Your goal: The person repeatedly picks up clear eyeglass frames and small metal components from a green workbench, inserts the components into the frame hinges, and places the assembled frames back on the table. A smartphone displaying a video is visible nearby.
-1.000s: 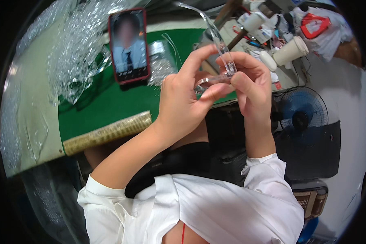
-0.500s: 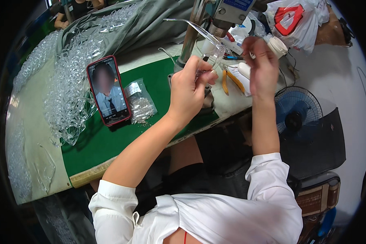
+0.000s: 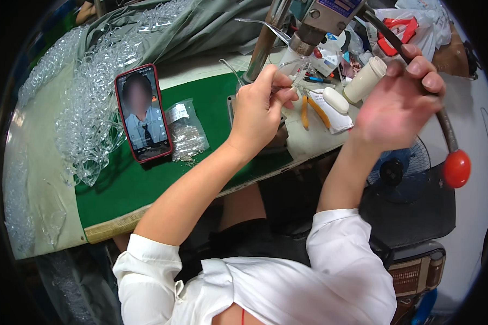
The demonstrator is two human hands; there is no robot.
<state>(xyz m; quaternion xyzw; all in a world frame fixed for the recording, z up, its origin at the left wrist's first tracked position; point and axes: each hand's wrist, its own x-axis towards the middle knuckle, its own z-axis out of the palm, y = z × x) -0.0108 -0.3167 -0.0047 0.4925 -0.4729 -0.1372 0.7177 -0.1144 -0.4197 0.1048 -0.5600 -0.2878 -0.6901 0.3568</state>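
Observation:
My left hand [image 3: 259,111] pinches a clear plastic eyeglass frame [image 3: 303,69] under the head of a hand press [image 3: 331,19]. One temple of the frame sticks out past the press column [image 3: 268,40]; its lower part is hidden by my fingers. On the right, my right hand [image 3: 393,111], slightly blurred, has its fingers curled round the dark metal lever [image 3: 387,35] of the press. A red ball knob [image 3: 457,169] caps the lever's lower end, below that hand. Orange-handled pliers [image 3: 317,111] lie just right of my left hand.
A phone [image 3: 143,114] and a bag of small metal parts [image 3: 187,132] rest on the green mat [image 3: 108,203]. Clear frames [image 3: 95,119] are heaped at left. A cream bottle [image 3: 366,79] and white oval case [image 3: 336,100] stand at right. A fan [image 3: 398,170] is below the table edge.
My right hand has moved right and taken hold of the press lever, which has come into view with its red knob. My left hand has shifted slightly right with the eyeglass frame.

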